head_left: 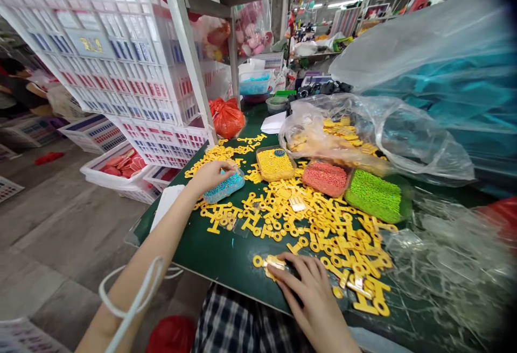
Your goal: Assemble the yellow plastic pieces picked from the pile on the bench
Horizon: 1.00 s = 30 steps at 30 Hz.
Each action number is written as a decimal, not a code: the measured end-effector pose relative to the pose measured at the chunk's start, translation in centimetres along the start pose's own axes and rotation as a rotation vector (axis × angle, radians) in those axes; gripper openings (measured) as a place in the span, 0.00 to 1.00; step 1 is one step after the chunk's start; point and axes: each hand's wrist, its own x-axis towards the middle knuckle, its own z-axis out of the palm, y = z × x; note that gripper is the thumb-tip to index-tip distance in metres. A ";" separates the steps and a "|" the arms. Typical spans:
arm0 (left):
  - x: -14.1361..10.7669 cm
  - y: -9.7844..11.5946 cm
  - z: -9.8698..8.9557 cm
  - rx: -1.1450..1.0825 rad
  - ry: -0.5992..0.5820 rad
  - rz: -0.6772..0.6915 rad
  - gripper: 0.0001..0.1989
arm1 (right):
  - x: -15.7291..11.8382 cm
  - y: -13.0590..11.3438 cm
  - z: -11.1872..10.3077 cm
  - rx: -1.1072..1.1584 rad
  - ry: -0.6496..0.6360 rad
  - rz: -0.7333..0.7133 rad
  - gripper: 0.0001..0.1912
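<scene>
My left hand (213, 175) is over a clear tray of blue beads (226, 187), its fingers bent together at the beads; whatever they may pinch is too small to see. Near the table's front edge, my right hand (305, 283) rests with its fingertips on a yellow plastic piece (274, 266) that has a ring at its left end. Many similar yellow pieces (283, 207) lie scattered around. Behind them stand trays of yellow beads (275, 164), red beads (325, 177) and green beads (375, 196).
White crates (121, 62) are stacked at the left beside a metal post (188, 51). A red bag (226, 118) sits behind the blue tray. Clear bags (420, 143) lie at the back right, and crumpled clear plastic (448, 267) covers the right side.
</scene>
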 end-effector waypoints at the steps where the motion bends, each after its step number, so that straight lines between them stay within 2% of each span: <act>1: 0.8 -0.1 0.1 0.015 -0.080 0.026 0.14 | 0.0 0.1 0.0 0.010 0.000 0.003 0.18; 3: 2.1 -0.2 0.6 0.010 -0.212 0.058 0.13 | -0.1 0.1 0.0 0.024 -0.001 0.011 0.18; 6: 3.2 -0.1 1.2 -0.012 -0.320 0.062 0.13 | -0.1 0.0 0.0 0.035 -0.009 0.019 0.17; 12: 3.7 -0.3 1.9 0.051 -0.332 0.075 0.11 | 0.1 -0.5 -0.1 0.012 0.008 0.034 0.17; 18: 3.1 -0.2 1.8 0.143 -0.261 0.055 0.11 | 0.2 -0.5 -0.2 0.047 0.034 0.013 0.17; 24: 1.7 -0.7 1.3 0.306 -0.058 0.009 0.16 | 0.3 -0.7 -0.4 0.044 0.052 0.006 0.13; 30: 0.7 -1.7 1.0 0.296 0.028 0.037 0.13 | 0.4 -1.1 -0.6 0.027 0.063 0.046 0.10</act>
